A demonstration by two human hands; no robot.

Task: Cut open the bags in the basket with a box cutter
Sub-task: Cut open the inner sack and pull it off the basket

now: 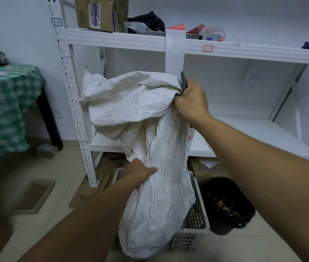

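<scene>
A large white woven bag [150,148] stands upright, its lower part resting in a grey plastic basket [197,220] on the floor. Its crumpled top flops over to the left. My right hand [191,101] grips the bag's upper right edge, and a dark box cutter [183,80] sticks up out of the same fist. My left hand [138,173] clutches the bag's left side about halfway down. What else lies in the basket is hidden behind the bag.
A white metal shelf rack [123,39] rises right behind the bag, with cardboard boxes [100,14] and clutter on its top shelf. A black bin [227,203] sits right of the basket. A table with a green checked cloth [4,103] is at the left. Flattened cardboard [85,193] lies on the floor.
</scene>
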